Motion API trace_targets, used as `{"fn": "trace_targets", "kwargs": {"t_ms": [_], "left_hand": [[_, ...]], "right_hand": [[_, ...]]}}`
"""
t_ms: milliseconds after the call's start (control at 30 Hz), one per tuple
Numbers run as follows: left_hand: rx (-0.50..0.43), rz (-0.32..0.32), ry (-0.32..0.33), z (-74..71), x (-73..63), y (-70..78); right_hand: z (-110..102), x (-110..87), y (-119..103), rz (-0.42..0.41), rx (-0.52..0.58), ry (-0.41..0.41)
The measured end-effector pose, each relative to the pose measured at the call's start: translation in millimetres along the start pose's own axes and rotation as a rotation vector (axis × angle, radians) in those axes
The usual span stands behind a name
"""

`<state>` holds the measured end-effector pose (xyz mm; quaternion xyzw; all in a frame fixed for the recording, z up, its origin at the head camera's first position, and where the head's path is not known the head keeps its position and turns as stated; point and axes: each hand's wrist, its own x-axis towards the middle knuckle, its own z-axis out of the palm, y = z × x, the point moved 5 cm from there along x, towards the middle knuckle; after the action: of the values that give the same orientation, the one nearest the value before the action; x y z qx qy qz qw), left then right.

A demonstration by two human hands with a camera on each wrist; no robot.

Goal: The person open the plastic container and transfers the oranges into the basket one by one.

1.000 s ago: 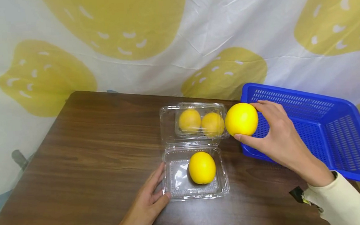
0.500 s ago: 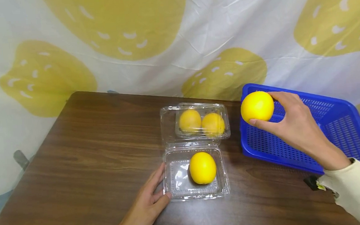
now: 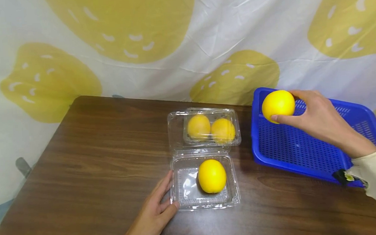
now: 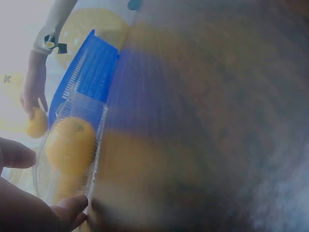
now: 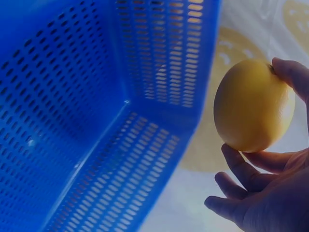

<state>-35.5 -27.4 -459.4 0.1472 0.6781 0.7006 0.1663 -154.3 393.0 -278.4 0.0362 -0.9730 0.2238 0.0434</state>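
Note:
My right hand [image 3: 320, 118] pinches a bright yellow-orange orange [image 3: 278, 106] between thumb and fingers, above the near-left part of the blue plastic basket [image 3: 257, 142]. In the right wrist view this orange [image 5: 253, 106] appears beside the basket's rim, with the thumb on one side and fingertips on the other. My left hand [image 3: 151, 209] rests at the left side of an open clear plastic clamshell box [image 3: 186, 200], thumb and fingertips touching its edge. One orange [image 3: 212, 176] sits in the right half of the box's base. The left wrist view shows it through the clear wall.
Behind the raised lid stands another clear box [image 3: 236, 136] with two oranges [image 3: 198, 127] in it. The basket stands at the right of the brown wooden table [image 3: 106, 155]. A white cloth with yellow fruit prints [image 3: 172, 75] hangs along the back edge.
My right hand has carried its orange rightward and back, from beside the rear box to over the basket. My left hand and the open box have stayed in place.

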Motion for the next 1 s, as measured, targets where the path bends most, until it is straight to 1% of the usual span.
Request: {"fn": "trace_targets", "kwargs": {"t_ms": [200, 633, 733, 1000], "left_hand": [[-0.006, -0.004, -0.001, -0.2, -0.7, -1.0], [0.011, -0.005, -0.006, 1.7, -3.3, -0.1], [0.017, -0.005, -0.005, 2.0, -3.8, 0.2], [-0.003, -0.007, -0.024, 3.6, -4.9, 0.8]], "right_hand": [[8.9, 10.0, 17.8, 0.037, -0.013, -0.07], [21.4, 24.7, 43.6, 0.049, -0.066, -0.119], [25.3, 26.3, 48.5, 0.043, -0.083, -0.131], [35.6, 27.5, 61.6, 0.038, -0.118, -0.175]]}}
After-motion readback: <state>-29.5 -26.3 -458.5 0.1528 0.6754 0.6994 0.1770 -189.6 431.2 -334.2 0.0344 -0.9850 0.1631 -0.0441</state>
